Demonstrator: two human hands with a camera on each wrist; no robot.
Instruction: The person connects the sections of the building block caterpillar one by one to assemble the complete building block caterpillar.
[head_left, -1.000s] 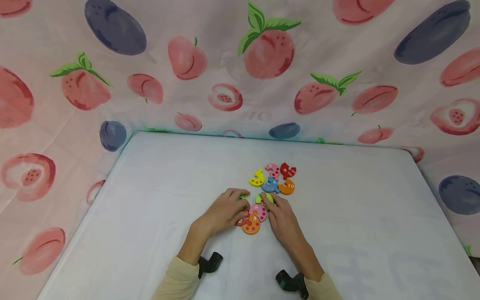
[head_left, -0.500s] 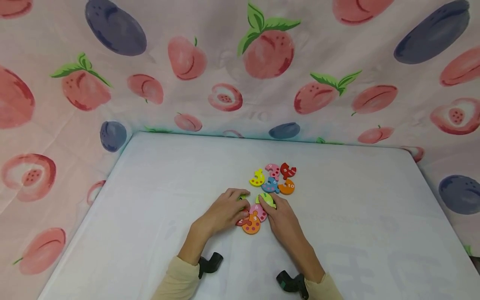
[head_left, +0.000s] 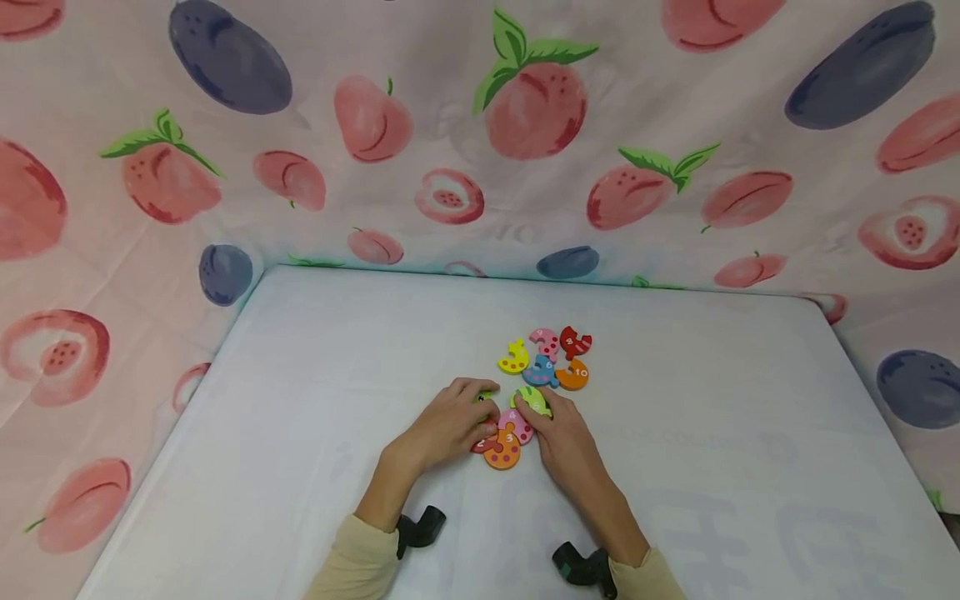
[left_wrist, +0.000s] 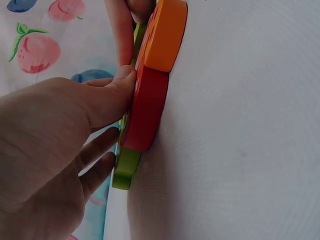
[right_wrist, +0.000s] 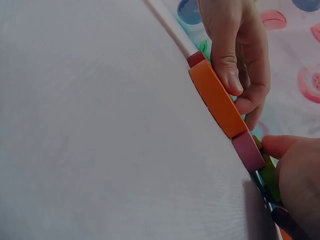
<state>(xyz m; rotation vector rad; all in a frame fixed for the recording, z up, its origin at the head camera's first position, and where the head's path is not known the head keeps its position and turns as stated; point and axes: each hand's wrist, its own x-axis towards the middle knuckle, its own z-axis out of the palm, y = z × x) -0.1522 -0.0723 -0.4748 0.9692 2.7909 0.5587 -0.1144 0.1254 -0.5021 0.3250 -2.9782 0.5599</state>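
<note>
Flat numbered puzzle pieces lie joined in a curve between the hands in the head view. My left hand (head_left: pixel 446 421) curls round its near end, thumb on the red puzzle piece (left_wrist: pixel 147 107). Its other fingertips reach the edge of a green puzzle piece (left_wrist: pixel 126 170) with an eye, mostly covered. An orange piece (head_left: pixel 502 452) marked 3 fits beside the red one, and a spotted pink piece (head_left: pixel 516 427) adjoins it. My right hand (head_left: pixel 566 433) pinches a striped light green puzzle piece (head_left: pixel 534 398) at the pink one's far edge, thumb on top, fingers at its far side.
Just beyond the hands lie loose pieces: yellow (head_left: pixel 514 357), blue (head_left: pixel 541 371), orange (head_left: pixel 573 374), pink (head_left: pixel 545 341) and red (head_left: pixel 575 342). They rest on a white-covered table (head_left: pixel 360 333), with a fruit-print cloth (head_left: pixel 450 108) hanging behind its far edge.
My right thumb has drawn back toward the left edge of the striped green piece, so more of its top shows. The left hand and the other pieces stay put.
</note>
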